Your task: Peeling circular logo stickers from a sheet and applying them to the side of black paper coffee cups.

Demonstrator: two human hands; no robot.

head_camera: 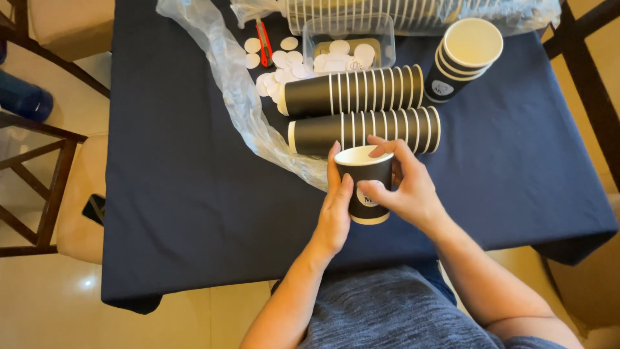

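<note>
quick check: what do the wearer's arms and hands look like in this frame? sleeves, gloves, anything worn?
Both hands, left hand and right hand, are bare: no gloves, and no rings or watch visible. Both forearms are bare up to the frame's lower edge, where a bit of grey-blue heathered shirt sleeve shows at the right arm.

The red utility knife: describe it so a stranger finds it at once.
Start at the dark blue tablecloth and go to its far edge. Left of the clear plastic tub, beside loose white round stickers, lies the utility knife, the only red thing there.
</note>
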